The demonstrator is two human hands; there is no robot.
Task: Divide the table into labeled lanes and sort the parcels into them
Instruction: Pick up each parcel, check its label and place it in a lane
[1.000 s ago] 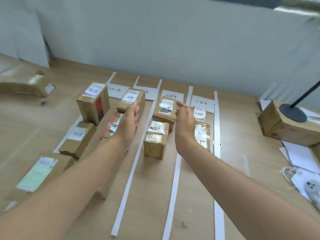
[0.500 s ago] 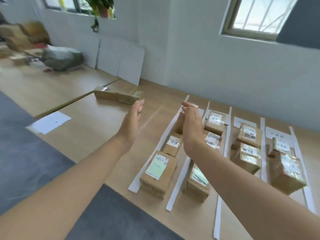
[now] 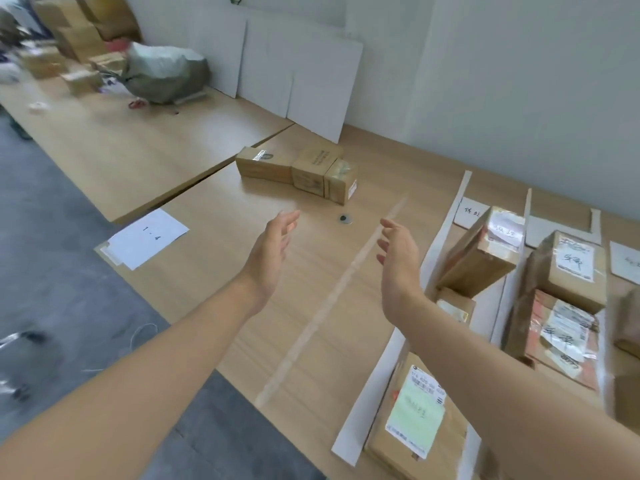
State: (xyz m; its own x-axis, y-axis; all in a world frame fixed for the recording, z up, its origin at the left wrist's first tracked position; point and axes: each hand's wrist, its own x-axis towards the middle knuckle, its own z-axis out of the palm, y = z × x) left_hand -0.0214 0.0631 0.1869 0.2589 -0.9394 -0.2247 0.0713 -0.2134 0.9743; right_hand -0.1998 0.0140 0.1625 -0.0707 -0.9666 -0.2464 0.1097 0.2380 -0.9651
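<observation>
L grip (image 3: 273, 251), R grip (image 3: 398, 258) (fingers relaxed)

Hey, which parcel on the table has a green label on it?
The parcel closest to the camera, low in the view: its big label is pale green, while all the rest look white.

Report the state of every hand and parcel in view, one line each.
left hand: open, empty, raised over the table.
right hand: open, empty, raised over the table.
three boxes: outside the lanes, side by side, touching.
tall parcel: standing in the leftmost lane.
green-label parcel: lying flat, label up, same lane.
numbered sheet: flat at the table edge.
</observation>
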